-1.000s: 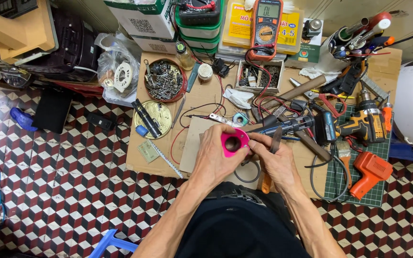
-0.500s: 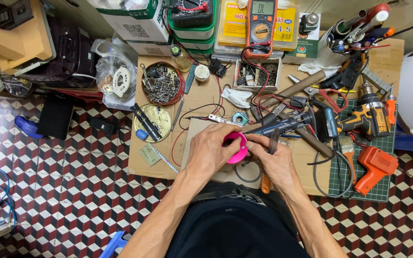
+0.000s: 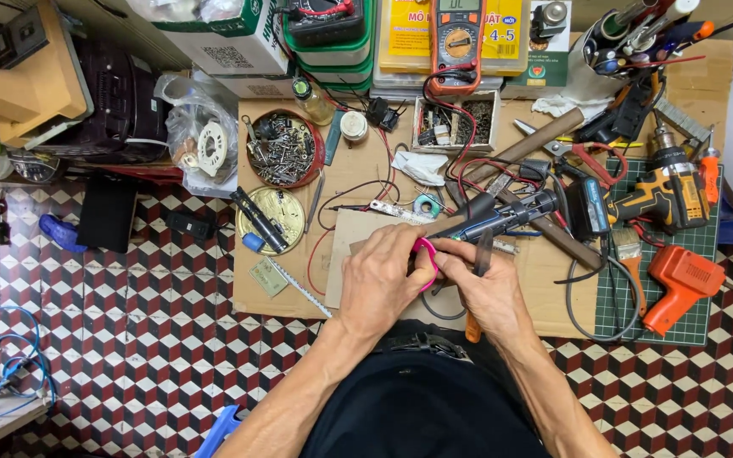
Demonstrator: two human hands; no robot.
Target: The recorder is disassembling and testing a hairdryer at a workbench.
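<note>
My left hand (image 3: 381,280) wraps around a small pink round part (image 3: 424,255), so only its rim shows between the fingers. My right hand (image 3: 485,288) presses against the same pink part from the right, fingertips touching it. Both hands hover over a piece of brown cardboard (image 3: 345,246) on the low work board. A dark blue glue-gun-like tool (image 3: 502,216) lies just beyond my right fingers, and an orange-handled tool (image 3: 471,326) pokes out under my right wrist.
A round tin of screws (image 3: 280,150) and a brass-coloured lid (image 3: 275,219) sit at the left. An orange multimeter (image 3: 460,38) stands at the back. A cordless drill (image 3: 668,191) and an orange tool (image 3: 680,280) rest on the green cutting mat (image 3: 697,326). Red wires (image 3: 481,165) trail across the middle.
My left hand has closed further over the pink part, hiding most of it; a second ago its dark centre faced up. The view has shifted slightly.
</note>
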